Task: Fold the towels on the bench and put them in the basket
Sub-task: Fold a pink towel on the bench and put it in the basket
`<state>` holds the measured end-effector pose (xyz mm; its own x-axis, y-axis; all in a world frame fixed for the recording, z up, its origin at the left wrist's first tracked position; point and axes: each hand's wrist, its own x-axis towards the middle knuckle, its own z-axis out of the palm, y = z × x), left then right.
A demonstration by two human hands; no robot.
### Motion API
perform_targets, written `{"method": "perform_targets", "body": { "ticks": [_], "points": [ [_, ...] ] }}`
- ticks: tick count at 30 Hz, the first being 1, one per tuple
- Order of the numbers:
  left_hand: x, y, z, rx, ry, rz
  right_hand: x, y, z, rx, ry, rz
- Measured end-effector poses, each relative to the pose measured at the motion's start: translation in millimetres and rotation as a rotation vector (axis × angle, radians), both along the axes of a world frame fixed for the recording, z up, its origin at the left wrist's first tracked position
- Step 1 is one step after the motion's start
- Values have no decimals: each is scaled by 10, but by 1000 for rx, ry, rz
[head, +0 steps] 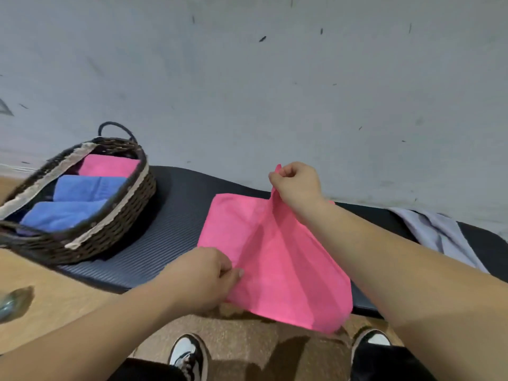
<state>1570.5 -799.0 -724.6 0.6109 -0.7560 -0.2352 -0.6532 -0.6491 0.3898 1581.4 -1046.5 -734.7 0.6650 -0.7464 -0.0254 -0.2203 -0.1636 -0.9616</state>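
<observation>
A pink towel lies partly on the black padded bench, its near end hanging over the front edge. My right hand pinches a far corner of it and lifts that corner above the bench. My left hand pinches the towel's near left edge. A dark woven basket stands on the bench's left end. Inside it lie a folded pink towel and two folded blue towels.
A pale grey towel lies crumpled on the bench's right end. A grey wall rises right behind the bench. Below are a wooden floor and my two shoes. A blurred object sits at the left edge.
</observation>
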Motion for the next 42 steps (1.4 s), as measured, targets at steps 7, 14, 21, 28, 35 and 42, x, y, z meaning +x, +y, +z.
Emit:
{"method": "perform_targets", "body": {
  "ticks": [7,14,21,28,35,42],
  "points": [
    [293,330,-151,69,273,78,528,470,-312,37,9,-11],
    [518,467,-128,146,470,202,781,756,-298,-56,66,160],
    [576,410,-315,467,255,153,285,423,-425,-494,379,274],
    [666,305,-419,398,39,187,-417,-68,-660,-714,931,463],
    [652,-53,-489,327,18,159,-1010,-291,-728,-651,1046,365],
    [383,-708,-413,343,75,92,-1448,-613,-564,-494,1247,232]
  ]
}}
